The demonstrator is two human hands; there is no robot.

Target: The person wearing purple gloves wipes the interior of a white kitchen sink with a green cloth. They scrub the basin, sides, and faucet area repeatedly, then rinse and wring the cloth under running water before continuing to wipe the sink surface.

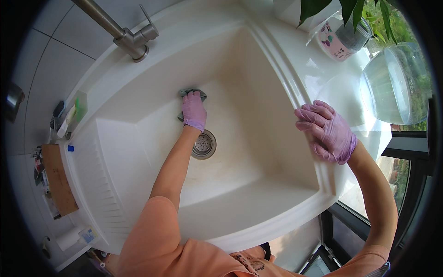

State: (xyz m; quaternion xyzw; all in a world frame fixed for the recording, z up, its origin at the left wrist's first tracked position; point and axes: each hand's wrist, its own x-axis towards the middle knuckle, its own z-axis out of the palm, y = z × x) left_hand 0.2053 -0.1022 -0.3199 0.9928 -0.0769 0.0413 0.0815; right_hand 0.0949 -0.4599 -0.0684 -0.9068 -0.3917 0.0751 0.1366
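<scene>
A deep white laundry sink with an integral washboard fills the space before me. Down on its floor, my left hand in a thin pink glove presses on a grey-green cloth. Parts of the cloth stick out past the fingertips and beside the palm. Just below that wrist lies the round metal drain strainer, partly covered by the forearm. My right hand, gloved likewise, holds the sink's right rim, its fingers curled over the inner edge. Faint brownish staining shows on the basin floor.
A metal faucet stands at the back left. Brushes in a clear holder, a small blue cap and a brown box line the left side. A labelled plastic jar, a glass bowl and plant leaves are at right.
</scene>
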